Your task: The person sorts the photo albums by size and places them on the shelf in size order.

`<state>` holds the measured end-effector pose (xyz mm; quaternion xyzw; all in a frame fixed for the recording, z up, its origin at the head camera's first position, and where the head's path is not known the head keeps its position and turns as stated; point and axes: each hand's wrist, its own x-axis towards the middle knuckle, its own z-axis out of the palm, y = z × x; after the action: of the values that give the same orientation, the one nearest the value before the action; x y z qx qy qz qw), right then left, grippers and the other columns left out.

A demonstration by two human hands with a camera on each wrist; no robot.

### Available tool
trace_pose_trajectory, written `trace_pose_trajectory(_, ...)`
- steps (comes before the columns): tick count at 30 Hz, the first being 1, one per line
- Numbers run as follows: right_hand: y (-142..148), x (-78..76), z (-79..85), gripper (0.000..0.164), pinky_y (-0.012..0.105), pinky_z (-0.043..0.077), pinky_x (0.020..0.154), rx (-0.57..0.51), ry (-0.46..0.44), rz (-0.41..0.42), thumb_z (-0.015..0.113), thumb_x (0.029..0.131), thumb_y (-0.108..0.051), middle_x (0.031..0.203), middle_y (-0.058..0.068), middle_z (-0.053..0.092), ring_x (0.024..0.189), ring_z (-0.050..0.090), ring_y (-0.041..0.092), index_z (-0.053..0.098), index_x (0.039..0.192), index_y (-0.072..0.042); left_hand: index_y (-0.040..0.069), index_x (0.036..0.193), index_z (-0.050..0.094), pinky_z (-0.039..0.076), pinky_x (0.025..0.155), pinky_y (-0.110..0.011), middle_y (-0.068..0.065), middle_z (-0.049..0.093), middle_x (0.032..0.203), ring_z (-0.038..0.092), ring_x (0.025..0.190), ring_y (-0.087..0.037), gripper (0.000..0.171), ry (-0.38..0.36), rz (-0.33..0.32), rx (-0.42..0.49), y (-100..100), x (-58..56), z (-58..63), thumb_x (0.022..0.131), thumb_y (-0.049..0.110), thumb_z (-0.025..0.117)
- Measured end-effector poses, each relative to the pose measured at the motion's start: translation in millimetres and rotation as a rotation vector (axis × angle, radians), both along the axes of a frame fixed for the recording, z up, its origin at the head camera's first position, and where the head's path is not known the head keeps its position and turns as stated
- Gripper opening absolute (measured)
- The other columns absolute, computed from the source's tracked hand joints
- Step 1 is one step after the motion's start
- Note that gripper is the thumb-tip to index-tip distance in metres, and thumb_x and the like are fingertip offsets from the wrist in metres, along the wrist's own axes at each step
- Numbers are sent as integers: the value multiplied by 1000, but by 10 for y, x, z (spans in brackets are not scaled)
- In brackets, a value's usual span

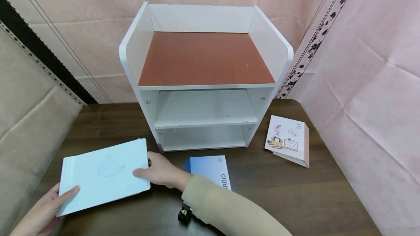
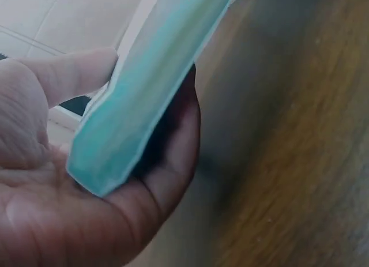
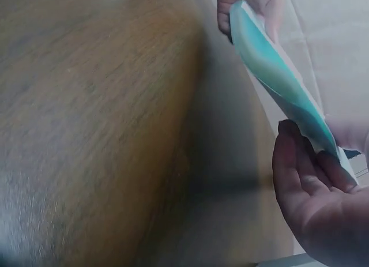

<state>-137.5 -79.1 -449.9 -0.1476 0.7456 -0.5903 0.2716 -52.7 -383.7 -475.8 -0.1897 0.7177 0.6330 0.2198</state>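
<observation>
A pale blue notebook [image 1: 105,177] with a faint line drawing on its cover is held tilted above the left part of the table. My left hand [image 1: 44,208] grips its lower left corner, thumb on the cover and fingers curled underneath. At the opposite short edge, my right hand [image 1: 164,170] pinches it, with the thumb on top. The left wrist view shows the notebook's teal edge [image 2: 127,128] lying between thumb and fingers. In the right wrist view, both hands are on the notebook [image 3: 282,76], with my right fingers [image 3: 288,169] behind it.
A white shelf unit [image 1: 210,87] with a brown top board stands at the back of the dark wooden table [image 1: 262,192]. Before it lies a blue box [image 1: 210,168], partly behind my right forearm. A white book [image 1: 287,139] lies at the right. Pinkish cloth [image 1: 370,83] hangs around.
</observation>
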Motion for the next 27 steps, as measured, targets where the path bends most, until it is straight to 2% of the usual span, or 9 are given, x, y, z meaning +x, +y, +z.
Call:
trace_pose_trajectory(2, 20, 25, 39, 25, 23, 48, 59, 21, 57, 28, 66, 82, -18, 86, -9, 58, 69, 58, 5, 54, 104, -19, 29, 117, 29, 47, 73, -40, 7, 61, 98, 58, 90, -18, 36, -15, -10, -35, 3, -11, -29, 90, 41, 49)
trace_pose_trajectory(6, 84, 53, 112, 25, 21, 47, 60, 88, 185, 84, 65, 83, -22, 87, -12, 56, 71, 56, 1, 54, 105, -20, 17, 119, 32, 48, 71, -39, 3, 63, 100, 60, 90, -20, 35, 69, -55, -63, 21, -9, -78, 93, 36, 45)
trace_pose_trajectory(9, 146, 66, 150, 25, 19, 46, 61, 106, 238, 111, 63, 84, -25, 89, -13, 55, 73, 55, -1, 53, 106, -21, 15, 118, 32, 49, 70, -39, 2, 63, 100, 60, 89, -21, 32, 106, -67, -46, 59, 1, -78, 94, 32, 44)
trace_pose_trajectory(15, 357, 73, 223, 27, 19, 45, 65, 122, 283, 134, 60, 86, -32, 95, -14, 55, 78, 54, -2, 50, 110, -24, 19, 118, 31, 49, 72, -41, 1, 62, 102, 60, 92, -22, 25, 148, -113, 62, 184, 16, -6, 96, 25, 41)
trace_pose_trajectory(22, 724, 62, 335, 25, 19, 46, 68, 115, 350, 139, 59, 86, -31, 98, -13, 56, 84, 55, -1, 52, 110, -23, 22, 124, 26, 46, 79, -43, -3, 57, 115, 55, 103, -26, 27, 161, -252, 265, 404, -31, 118, 99, 20, 33)
trace_pose_trajectory(27, 925, 62, 384, 25, 21, 47, 66, 120, 329, 117, 60, 86, -31, 96, -12, 58, 81, 57, 0, 53, 108, -23, 22, 129, 24, 46, 80, -45, -5, 55, 119, 54, 105, -28, 33, 207, -256, 312, 612, -46, 178, 99, 17, 33)
